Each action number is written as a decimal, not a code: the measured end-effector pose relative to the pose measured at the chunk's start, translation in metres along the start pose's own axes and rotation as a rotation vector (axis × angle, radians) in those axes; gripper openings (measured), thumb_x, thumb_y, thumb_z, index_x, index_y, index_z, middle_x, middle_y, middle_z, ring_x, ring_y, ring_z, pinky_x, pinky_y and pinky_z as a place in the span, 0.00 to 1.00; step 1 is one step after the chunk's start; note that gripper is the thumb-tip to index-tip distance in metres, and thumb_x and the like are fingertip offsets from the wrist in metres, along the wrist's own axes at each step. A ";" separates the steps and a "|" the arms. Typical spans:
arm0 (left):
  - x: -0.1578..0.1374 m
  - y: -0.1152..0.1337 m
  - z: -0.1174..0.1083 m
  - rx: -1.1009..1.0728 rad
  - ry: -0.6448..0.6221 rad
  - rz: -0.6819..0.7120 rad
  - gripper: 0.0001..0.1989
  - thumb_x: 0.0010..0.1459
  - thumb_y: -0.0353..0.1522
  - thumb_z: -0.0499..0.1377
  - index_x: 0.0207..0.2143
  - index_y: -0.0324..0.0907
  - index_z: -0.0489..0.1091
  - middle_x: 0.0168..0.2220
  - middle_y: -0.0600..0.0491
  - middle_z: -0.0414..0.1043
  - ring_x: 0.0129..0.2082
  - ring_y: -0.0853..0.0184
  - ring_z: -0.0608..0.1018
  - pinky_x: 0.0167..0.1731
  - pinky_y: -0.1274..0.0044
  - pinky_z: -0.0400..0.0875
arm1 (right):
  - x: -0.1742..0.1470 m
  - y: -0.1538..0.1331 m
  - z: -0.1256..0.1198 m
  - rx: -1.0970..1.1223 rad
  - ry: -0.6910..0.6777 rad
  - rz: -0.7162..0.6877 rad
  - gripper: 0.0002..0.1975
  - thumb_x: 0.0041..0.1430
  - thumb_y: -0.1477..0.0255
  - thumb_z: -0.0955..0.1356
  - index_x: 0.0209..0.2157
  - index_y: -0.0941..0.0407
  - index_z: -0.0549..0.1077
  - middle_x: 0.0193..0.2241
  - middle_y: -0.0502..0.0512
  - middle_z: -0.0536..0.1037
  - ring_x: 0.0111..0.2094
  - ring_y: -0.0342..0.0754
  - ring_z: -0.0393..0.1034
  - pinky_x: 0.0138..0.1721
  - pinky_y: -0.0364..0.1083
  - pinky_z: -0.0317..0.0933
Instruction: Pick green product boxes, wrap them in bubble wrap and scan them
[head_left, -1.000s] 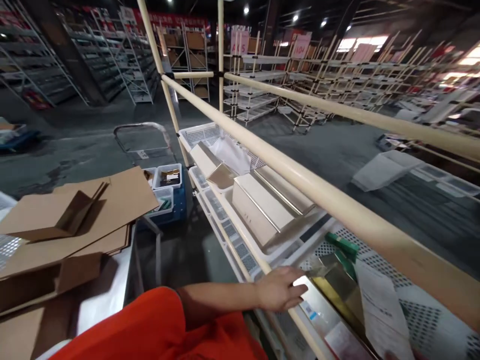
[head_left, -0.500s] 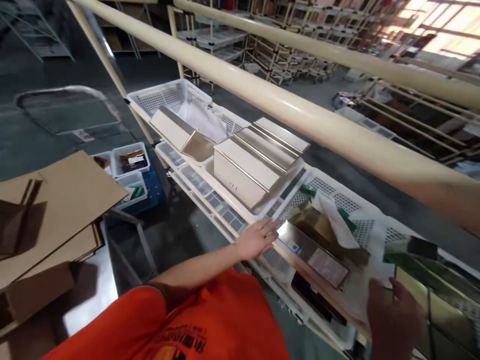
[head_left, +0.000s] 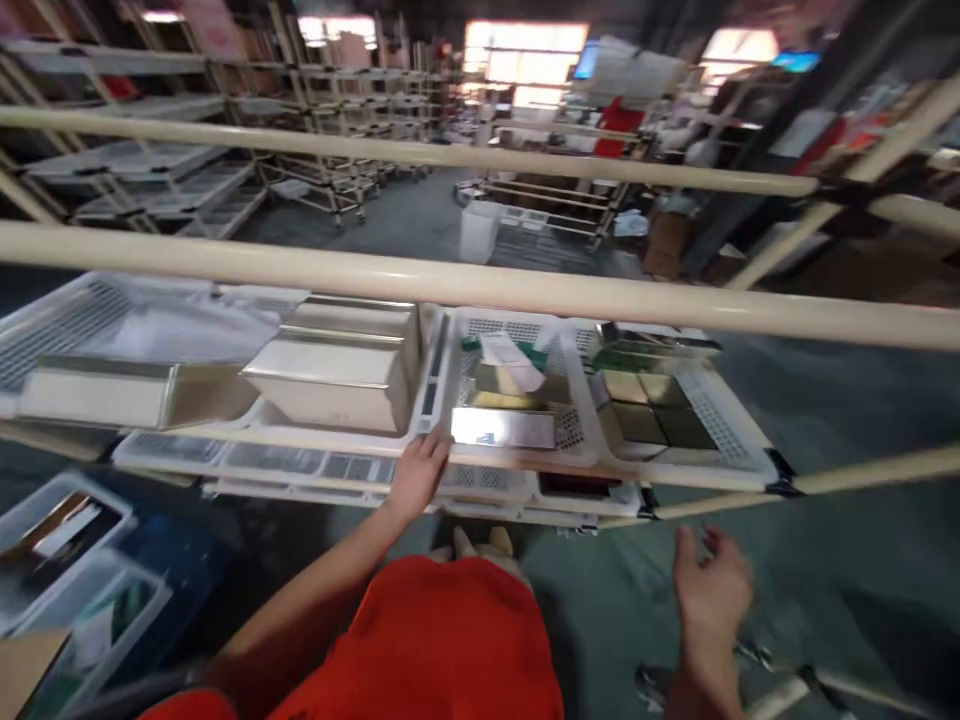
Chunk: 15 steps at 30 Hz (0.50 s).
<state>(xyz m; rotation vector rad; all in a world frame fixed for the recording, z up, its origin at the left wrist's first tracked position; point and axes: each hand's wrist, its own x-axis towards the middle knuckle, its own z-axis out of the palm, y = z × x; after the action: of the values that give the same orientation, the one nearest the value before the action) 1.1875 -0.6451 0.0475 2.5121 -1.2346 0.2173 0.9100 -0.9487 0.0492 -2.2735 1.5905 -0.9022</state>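
Note:
My left hand (head_left: 418, 475) has its fingers bent over the front rim of a white plastic basket (head_left: 431, 385) on the shelf rack. Behind it in that basket stand pale-sided metal boxes (head_left: 326, 385). Just right of this hand, another basket (head_left: 589, 425) holds a shiny flat box (head_left: 502, 428), a crumpled white paper (head_left: 512, 360) and some green pieces. My right hand (head_left: 712, 580) hangs over the floor in front of the rack, fingers apart and holding nothing. Gold-coloured square tins (head_left: 652, 410) sit in the rightmost basket, beyond that hand.
Cream tube rails (head_left: 450, 280) run across the rack above the baskets. A lower shelf (head_left: 285, 465) carries more baskets. At lower left, plastic bins (head_left: 127, 590) stand on a blue base, near a cardboard edge (head_left: 30, 665). More racks (head_left: 165, 170) stand behind.
The view has swung right, bringing the rack's right end into sight. My right hand has left the baskets' edge for the space before the rack. My left hand stays at the basket rim.

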 end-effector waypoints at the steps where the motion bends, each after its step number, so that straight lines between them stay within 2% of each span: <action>1: -0.001 -0.004 0.001 0.003 0.016 0.018 0.16 0.63 0.26 0.53 0.53 0.40 0.70 0.61 0.40 0.67 0.52 0.54 0.76 0.52 0.61 0.72 | -0.011 0.011 0.002 0.017 -0.023 0.065 0.43 0.54 0.43 0.54 0.47 0.68 0.73 0.39 0.76 0.77 0.40 0.64 0.70 0.41 0.58 0.63; 6: -0.017 -0.022 0.007 0.036 0.127 0.134 0.22 0.64 0.28 0.51 0.60 0.39 0.63 0.62 0.38 0.64 0.58 0.50 0.71 0.55 0.58 0.69 | -0.054 0.056 0.031 0.100 -0.184 0.313 0.29 0.55 0.52 0.57 0.42 0.62 0.72 0.37 0.71 0.77 0.36 0.58 0.72 0.39 0.56 0.65; 9: -0.040 -0.018 0.019 0.062 0.299 0.159 0.23 0.62 0.30 0.55 0.60 0.43 0.64 0.61 0.39 0.65 0.64 0.46 0.63 0.59 0.52 0.63 | -0.065 0.074 0.055 0.145 -0.239 0.348 0.19 0.56 0.60 0.59 0.38 0.59 0.71 0.35 0.65 0.78 0.35 0.55 0.73 0.39 0.54 0.67; 10: -0.047 -0.012 0.026 0.056 0.336 0.181 0.22 0.61 0.31 0.56 0.58 0.45 0.67 0.59 0.41 0.68 0.63 0.46 0.65 0.60 0.52 0.63 | -0.066 0.078 0.063 0.154 -0.265 0.349 0.16 0.57 0.63 0.59 0.37 0.58 0.71 0.35 0.63 0.78 0.35 0.54 0.73 0.39 0.53 0.67; 11: -0.053 -0.003 0.035 0.024 0.319 0.236 0.19 0.60 0.30 0.57 0.54 0.47 0.70 0.56 0.43 0.71 0.60 0.49 0.69 0.59 0.55 0.65 | -0.065 0.081 0.071 0.161 -0.296 0.344 0.12 0.57 0.67 0.60 0.36 0.58 0.71 0.35 0.62 0.78 0.36 0.53 0.73 0.40 0.52 0.67; 12: -0.057 0.009 0.045 -0.028 0.253 0.307 0.17 0.60 0.30 0.57 0.51 0.48 0.73 0.53 0.45 0.74 0.57 0.51 0.73 0.57 0.59 0.68 | -0.064 0.084 0.078 0.166 -0.331 0.336 0.09 0.57 0.71 0.61 0.35 0.58 0.72 0.35 0.60 0.78 0.37 0.51 0.73 0.42 0.51 0.67; 13: -0.057 0.023 0.058 -0.099 0.158 0.320 0.16 0.60 0.29 0.56 0.49 0.49 0.75 0.52 0.47 0.75 0.56 0.54 0.74 0.57 0.62 0.68 | -0.061 0.086 0.085 0.168 -0.366 0.325 0.07 0.58 0.74 0.62 0.35 0.58 0.72 0.35 0.59 0.78 0.38 0.50 0.73 0.44 0.50 0.67; 15: -0.047 0.056 0.086 -0.289 -0.052 0.239 0.16 0.60 0.29 0.53 0.47 0.47 0.77 0.53 0.46 0.75 0.56 0.56 0.74 0.57 0.65 0.69 | -0.052 0.090 0.096 0.168 -0.436 0.299 0.05 0.58 0.78 0.65 0.35 0.59 0.72 0.37 0.56 0.78 0.41 0.48 0.73 0.46 0.50 0.66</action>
<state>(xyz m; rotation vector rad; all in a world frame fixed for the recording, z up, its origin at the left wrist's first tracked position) 1.1131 -0.6728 -0.0331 2.1376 -1.4718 0.0267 0.8861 -0.9515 -0.0906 -1.8843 1.5289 -0.4106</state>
